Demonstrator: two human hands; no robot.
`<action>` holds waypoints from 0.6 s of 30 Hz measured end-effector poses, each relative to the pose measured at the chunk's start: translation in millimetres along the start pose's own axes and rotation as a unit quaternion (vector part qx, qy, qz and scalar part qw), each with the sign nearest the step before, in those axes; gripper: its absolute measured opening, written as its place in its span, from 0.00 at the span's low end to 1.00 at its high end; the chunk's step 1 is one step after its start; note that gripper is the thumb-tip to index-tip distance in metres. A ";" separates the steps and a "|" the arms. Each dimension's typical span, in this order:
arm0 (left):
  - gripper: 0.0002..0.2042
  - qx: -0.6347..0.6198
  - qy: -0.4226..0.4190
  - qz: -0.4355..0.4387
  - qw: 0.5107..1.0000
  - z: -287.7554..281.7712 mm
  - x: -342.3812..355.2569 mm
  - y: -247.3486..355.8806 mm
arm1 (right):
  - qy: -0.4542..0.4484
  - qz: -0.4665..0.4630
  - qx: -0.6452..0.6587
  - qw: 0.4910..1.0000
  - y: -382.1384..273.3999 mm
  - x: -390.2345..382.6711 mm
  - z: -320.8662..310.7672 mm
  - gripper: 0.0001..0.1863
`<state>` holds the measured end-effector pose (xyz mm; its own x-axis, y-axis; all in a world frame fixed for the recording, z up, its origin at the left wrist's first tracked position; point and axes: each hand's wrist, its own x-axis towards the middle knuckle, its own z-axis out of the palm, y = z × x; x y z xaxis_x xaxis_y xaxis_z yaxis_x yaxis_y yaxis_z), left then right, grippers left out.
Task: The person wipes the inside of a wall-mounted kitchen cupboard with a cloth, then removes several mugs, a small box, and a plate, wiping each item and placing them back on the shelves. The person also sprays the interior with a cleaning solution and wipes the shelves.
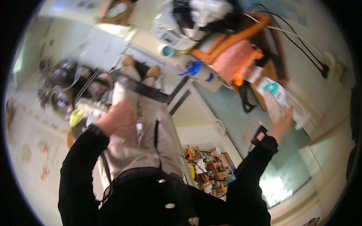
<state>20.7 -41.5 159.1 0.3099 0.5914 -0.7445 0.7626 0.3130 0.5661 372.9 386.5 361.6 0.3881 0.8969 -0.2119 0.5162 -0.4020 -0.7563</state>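
Note:
My left hand [118, 117] is curled closed over the pale beige trousers on my legs. A small narrow whitish thing [140, 132] hangs just beside its fingers. What the hand holds is too blurred to name. My right hand [282, 123] is stretched out over the glass tabletop [245, 130], closed on a pale beige, crumpled, cloth-like piece [274, 106]. Directly behind that piece is a white spray bottle [277, 91] with a green label, partly covered by it. The bottle's white nozzle end [301, 119] points down to the right.
A clear bottle with a blue top [194, 68] stands near an orange-framed chair or rack [226, 39] and a pink bag [233, 60]. Black cables [301, 41] run along the wall. Metal pots [64, 86] crowd the left. An open drawer [215, 165] holds several small items.

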 end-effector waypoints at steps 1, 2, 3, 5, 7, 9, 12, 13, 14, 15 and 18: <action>0.29 -0.033 0.040 -0.033 0.998 -6.9 -3.0 9.4 | 0.023 -0.001 -0.027 0.999 -3.2 0.1 5.7 0.31; 0.29 -0.095 0.008 -0.036 0.995 -19.7 4.6 14.9 | 0.054 -0.009 -0.052 0.997 -3.0 -2.1 10.9 0.31; 0.30 -0.101 0.012 -0.024 0.995 -30.4 6.3 24.3 | 0.072 -0.007 -0.087 0.994 1.3 -8.8 13.9 0.31; 0.34 -0.129 0.004 -0.004 0.992 -53.3 5.1 43.5 | 0.131 -0.026 -0.152 0.979 -0.1 -25.5 8.8 0.31; 0.36 -0.144 0.014 0.029 0.989 -75.0 -4.3 66.9 | 0.089 -0.014 -0.185 0.979 -0.4 -57.1 -2.5 0.33; 0.38 -0.175 0.071 0.069 0.980 -94.6 -20.2 97.0 | 0.031 -0.017 -0.335 0.942 -11.0 -95.2 -19.2 0.29; 0.42 -0.195 0.324 0.222 0.898 -124.4 -49.5 146.4 | -0.133 -0.151 -0.323 0.925 -12.0 -164.6 -21.6 0.23; 0.44 -0.177 0.407 0.287 0.849 -136.7 -59.3 160.2 | -0.189 -0.284 -0.248 0.907 -11.5 -186.6 -13.0 0.19; 0.43 -0.165 0.412 0.296 0.846 -150.9 -69.0 176.1 | -0.280 -0.275 -0.207 0.896 -19.7 -200.1 -8.4 0.19; 0.42 -0.154 0.427 0.308 0.836 -165.2 -81.8 187.7 | -0.366 -0.258 -0.164 0.879 -31.6 -211.6 -6.8 0.20; 0.35 -0.188 0.482 0.346 0.783 -211.2 -134.1 201.1 | -0.468 -0.392 -0.171 0.773 -71.9 -234.1 2.7 0.22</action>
<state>12.6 99.1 447.5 -0.1364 0.9450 0.2971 0.3253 -0.2406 0.9145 242.9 206.0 463.9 -0.7866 0.5657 -0.2475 0.5469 0.4521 -0.7047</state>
